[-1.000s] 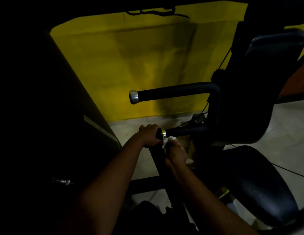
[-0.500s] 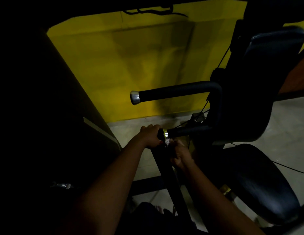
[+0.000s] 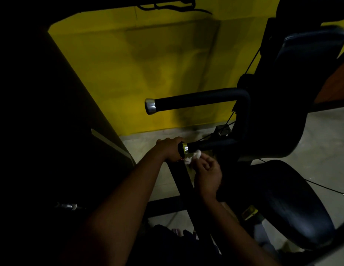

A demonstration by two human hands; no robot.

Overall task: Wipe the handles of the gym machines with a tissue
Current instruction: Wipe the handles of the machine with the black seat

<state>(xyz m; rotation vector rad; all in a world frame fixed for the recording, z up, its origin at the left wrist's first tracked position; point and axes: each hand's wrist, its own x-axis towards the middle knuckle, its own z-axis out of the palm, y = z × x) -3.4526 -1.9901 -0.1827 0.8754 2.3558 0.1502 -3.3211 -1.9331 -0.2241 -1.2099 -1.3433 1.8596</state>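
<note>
Two black padded handles stick out leftward from a gym machine. The upper handle (image 3: 196, 101) ends in a silver cap. The lower handle (image 3: 209, 145) ends in a gold-ringed cap, and my left hand (image 3: 170, 149) grips that end. My right hand (image 3: 207, 173) is just below the lower handle, palm turned up, fingers curled, pinching a crumpled white tissue (image 3: 192, 156) against the handle's underside near the cap.
The machine's black backrest (image 3: 305, 60) and round seat (image 3: 286, 200) fill the right side. A yellow wall (image 3: 138, 64) stands behind, a dark panel (image 3: 52, 131) on the left. A black frame bar (image 3: 182, 181) runs down beneath my hands over the pale floor (image 3: 321, 141).
My right hand has turned palm up and dropped slightly lower and to the right, with the tissue now showing at the fingertips. My left hand stays on the handle's end.
</note>
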